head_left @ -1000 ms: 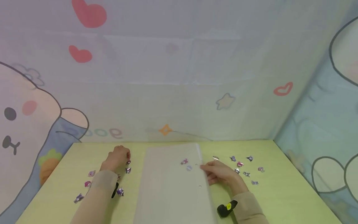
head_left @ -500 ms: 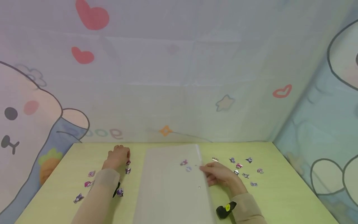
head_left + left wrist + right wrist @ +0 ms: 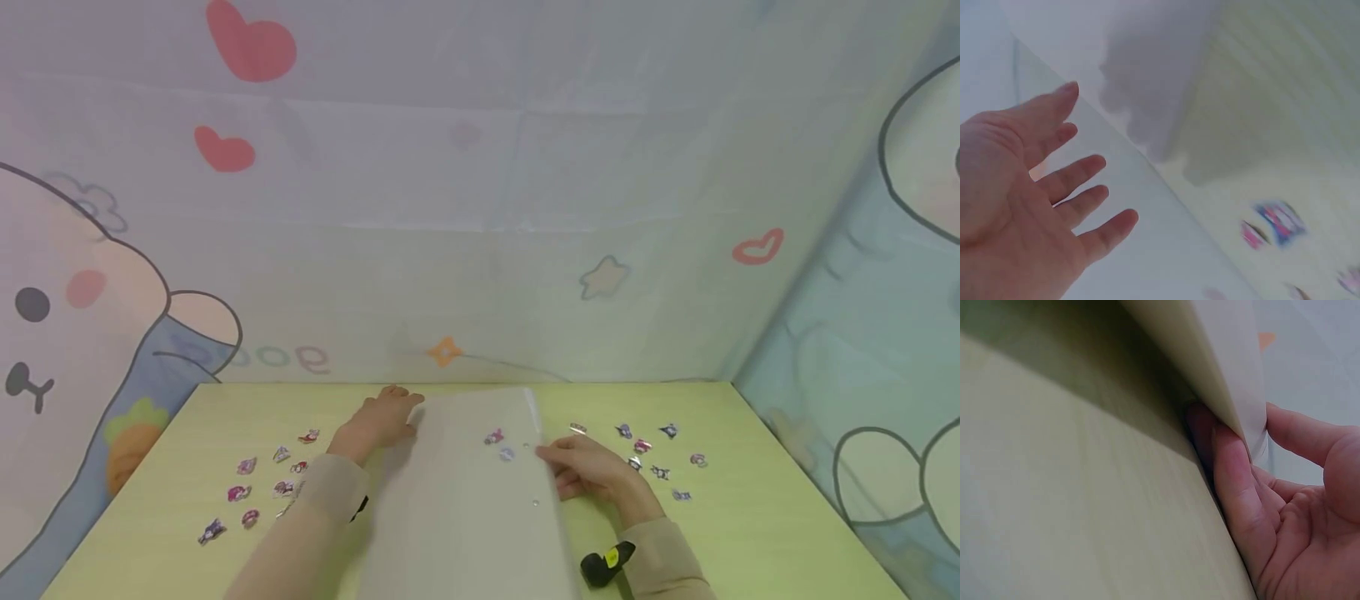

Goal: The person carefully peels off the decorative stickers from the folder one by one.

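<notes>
A long white panel lies in the middle of the table in the head view. Near its right edge are a pink character sticker, a pale round sticker and small clear dots. My right hand pinches that edge, thumb on top and fingers underneath, as the right wrist view shows at the white edge. At the panel's far left corner hovers my left hand. Its fingers are spread, with nothing between them in the left wrist view; whether it touches the panel I cannot tell.
Several small character stickers, such as a purple one, are scattered left of the panel. More stickers, including a pink one, lie to its right. A printed cloth hangs behind the yellow table.
My left hand has left the stickers on the left and moved right to the panel's far left corner, uncovering several stickers. My right hand keeps its hold on the edge.
</notes>
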